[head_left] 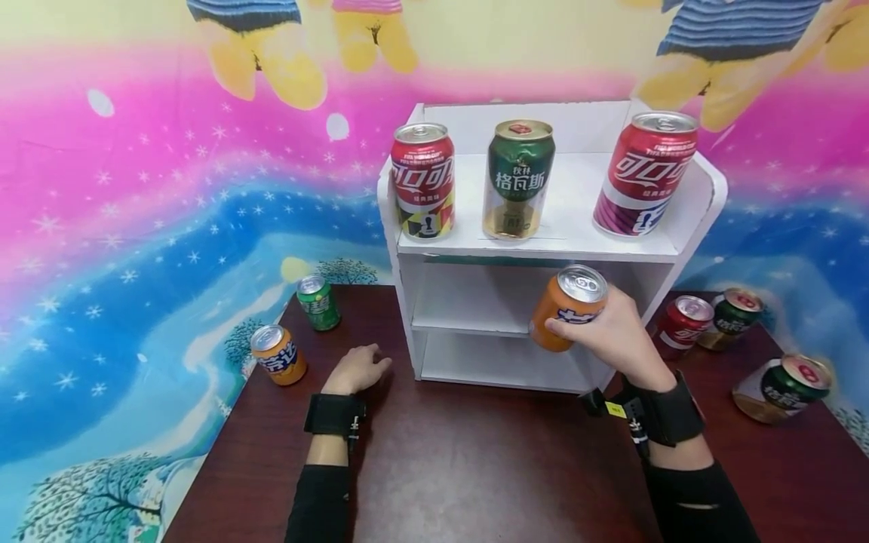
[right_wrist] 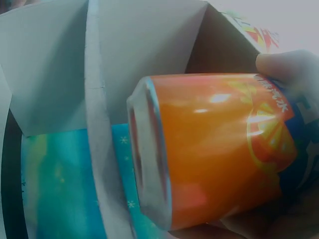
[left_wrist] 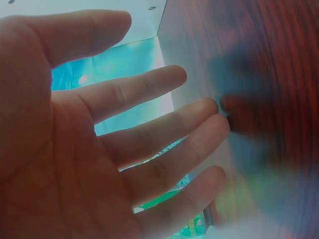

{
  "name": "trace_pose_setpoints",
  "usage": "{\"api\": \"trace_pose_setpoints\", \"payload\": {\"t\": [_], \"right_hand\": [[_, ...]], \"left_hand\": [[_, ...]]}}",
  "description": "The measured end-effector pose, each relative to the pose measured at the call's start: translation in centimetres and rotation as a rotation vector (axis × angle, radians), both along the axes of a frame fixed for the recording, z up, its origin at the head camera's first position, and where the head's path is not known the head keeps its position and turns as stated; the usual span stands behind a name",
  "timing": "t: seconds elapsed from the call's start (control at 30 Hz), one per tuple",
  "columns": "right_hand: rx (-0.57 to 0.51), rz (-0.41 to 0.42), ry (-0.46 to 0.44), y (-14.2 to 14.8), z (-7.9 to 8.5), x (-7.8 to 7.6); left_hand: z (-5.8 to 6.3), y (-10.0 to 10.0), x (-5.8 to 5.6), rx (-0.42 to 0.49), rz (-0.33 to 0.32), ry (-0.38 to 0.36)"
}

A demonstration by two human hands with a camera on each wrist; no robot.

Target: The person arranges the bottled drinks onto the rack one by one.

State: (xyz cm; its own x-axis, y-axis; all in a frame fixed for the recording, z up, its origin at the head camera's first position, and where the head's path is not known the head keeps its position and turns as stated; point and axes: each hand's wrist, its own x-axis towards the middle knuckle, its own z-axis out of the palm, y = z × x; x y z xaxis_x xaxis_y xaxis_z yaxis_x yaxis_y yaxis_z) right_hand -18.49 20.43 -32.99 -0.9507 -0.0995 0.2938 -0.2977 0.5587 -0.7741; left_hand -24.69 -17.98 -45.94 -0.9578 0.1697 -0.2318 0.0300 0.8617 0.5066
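My right hand grips an orange soda can, thumb and fingers round its upper part. The can is tilted in front of the middle opening of a white shelf unit. Seen from the right wrist, the can's silver base points toward the middle shelf board. On the dark wooden table, left of the unit, lies my left hand, holding nothing. In the left wrist view its fingers are spread and only slightly bent, their tips close to the tabletop.
On the top shelf stand a red can, a green-and-gold can and another red can. Left on the table are an orange can and a green can. Right of the unit stand a red can and two green-and-gold cans.
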Motion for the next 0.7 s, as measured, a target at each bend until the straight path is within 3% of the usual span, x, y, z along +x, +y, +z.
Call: {"api": "trace_pose_setpoints", "payload": {"t": [0.7], "right_hand": [[-0.012, 0.042, -0.050, -0.8, -0.4, -1.8]], "left_hand": [[-0.1, 0.3, -0.1, -0.017, 0.016, -0.003]]}}
